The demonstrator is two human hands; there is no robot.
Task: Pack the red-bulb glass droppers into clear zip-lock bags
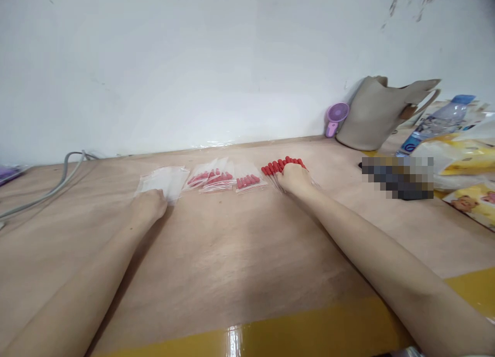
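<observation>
**Both hands reached to the far edge of the table**

The left hand point(149, 205) is laid flat on a stack of empty clear bags point(162, 181); whether one is pinched cannot be told. The right hand point(294, 177) is curled over a row of red-capped pieces point(281, 165), apparently gripping them. The slippery bags could be dragged askew, or pieces scattered by a loose grip. Filled bags point(224, 177) lie between, near the table's point(232, 254) far edge.

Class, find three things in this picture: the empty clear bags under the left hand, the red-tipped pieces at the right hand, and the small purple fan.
empty clear bags point(164, 180), head view, middle of the stack.
red-tipped pieces point(276, 166), head view, on the red tips.
purple fan point(337, 113), head view, on the round grille.
</observation>
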